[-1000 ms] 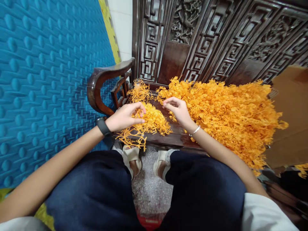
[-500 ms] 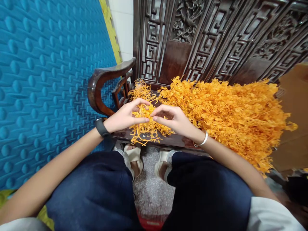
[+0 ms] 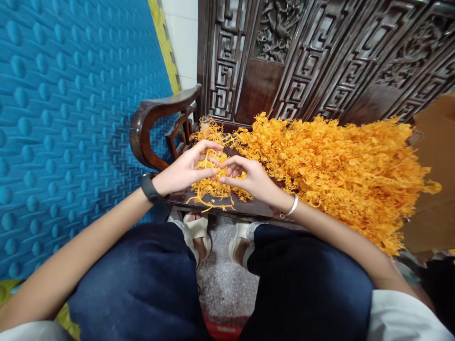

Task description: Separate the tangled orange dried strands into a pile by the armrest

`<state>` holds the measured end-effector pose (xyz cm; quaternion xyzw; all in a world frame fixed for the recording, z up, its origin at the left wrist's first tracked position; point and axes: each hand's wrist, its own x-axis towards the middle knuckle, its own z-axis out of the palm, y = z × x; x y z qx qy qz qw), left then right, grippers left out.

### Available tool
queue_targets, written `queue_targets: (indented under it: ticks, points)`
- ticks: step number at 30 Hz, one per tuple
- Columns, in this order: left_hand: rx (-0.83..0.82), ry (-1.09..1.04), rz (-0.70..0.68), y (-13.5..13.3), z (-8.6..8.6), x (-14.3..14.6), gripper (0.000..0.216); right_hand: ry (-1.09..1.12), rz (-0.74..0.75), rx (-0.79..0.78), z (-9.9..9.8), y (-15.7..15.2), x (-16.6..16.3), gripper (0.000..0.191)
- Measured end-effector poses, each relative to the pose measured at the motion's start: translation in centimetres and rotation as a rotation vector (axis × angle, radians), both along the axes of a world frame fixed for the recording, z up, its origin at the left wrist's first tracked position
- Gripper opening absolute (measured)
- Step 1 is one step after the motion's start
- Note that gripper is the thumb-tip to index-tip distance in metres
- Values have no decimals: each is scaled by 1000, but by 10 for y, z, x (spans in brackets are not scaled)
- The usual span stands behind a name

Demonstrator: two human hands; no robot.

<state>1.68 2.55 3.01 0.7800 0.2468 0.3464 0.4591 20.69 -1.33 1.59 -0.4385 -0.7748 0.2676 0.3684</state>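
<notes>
My left hand (image 3: 190,166) curls around a bunch of thin orange plastic flower sprigs (image 3: 213,158), thumb below and fingers above. From the right, my right hand (image 3: 249,175) reaches to the same bunch, its index fingertip and thumb tip at the sprigs near my left fingertips. Both hands are over the dark wooden bench seat (image 3: 258,205). Loose branching orange stems (image 3: 213,207) lie beneath them near the seat's front edge. The exact contact of the fingertips is partly hidden among the sprigs.
A large heap of orange plastic flowers (image 3: 341,175) covers the bench on the right, with cardboard (image 3: 432,180) beyond it. A curved wooden armrest (image 3: 140,130) stands on the left, beside a blue foam mat (image 3: 71,118). The carved backrest (image 3: 261,87) rises behind.
My right hand has shifted slightly left, its index finger now overlapping my left fingertips. My left hand has moved a little. The loose stems below have shifted slightly.
</notes>
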Motion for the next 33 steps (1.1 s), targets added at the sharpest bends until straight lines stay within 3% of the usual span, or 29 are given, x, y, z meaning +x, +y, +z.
queue_targets:
  ticks: [7, 16, 33]
  points:
    - [27, 2, -8, 1, 0, -2, 42, 93, 11, 12, 1, 0, 0, 18]
    - [59, 189, 12, -1, 7, -3, 29, 463, 76, -248, 5, 1, -1, 28]
    - [97, 277, 1, -4, 6, 5, 24, 484, 96, -292, 8, 2, 1, 17]
